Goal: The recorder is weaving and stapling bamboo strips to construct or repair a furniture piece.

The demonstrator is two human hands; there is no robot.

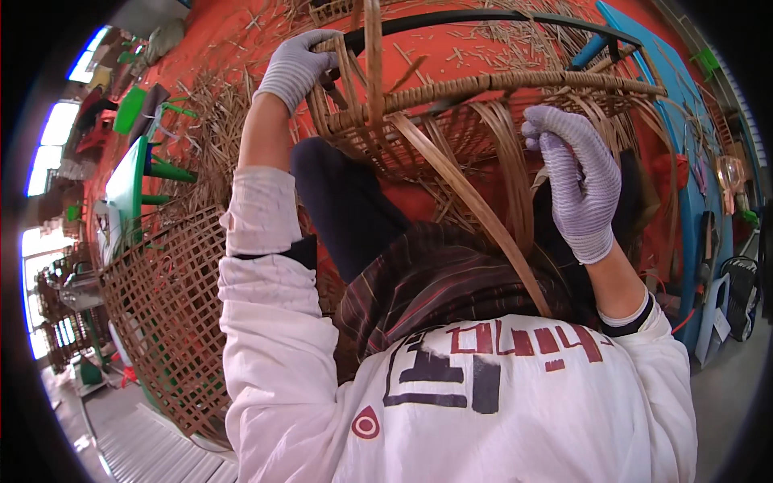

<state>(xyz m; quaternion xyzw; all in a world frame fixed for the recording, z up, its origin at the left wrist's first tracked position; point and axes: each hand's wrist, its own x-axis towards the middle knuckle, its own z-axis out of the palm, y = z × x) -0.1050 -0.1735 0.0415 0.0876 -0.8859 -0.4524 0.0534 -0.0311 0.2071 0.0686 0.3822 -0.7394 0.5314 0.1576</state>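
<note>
A partly woven wicker basket (491, 84) lies across in front of my knees, its wrapped rim running left to right and a dark curved bar along the far side. My left hand (299, 69), in a striped knit glove, is closed around the basket's left corner, its fingertips partly hidden. Near the basket's right half, my right hand (578, 179), gloved alike, is raised with the fingers bent and pressed together. What they hold, if anything, is hidden. One long flat brown strip (475, 208) runs from the rim to my lap. Other loose strips (511, 169) hang off the rim.
Cut strip scraps (475, 52) litter the red floor covering (310, 18). An open-lattice woven panel (169, 322) stands at my left, near a green stool (129, 185). A blue board (686, 266) with tools rises on my right. A black bag (739, 294) stands beyond it.
</note>
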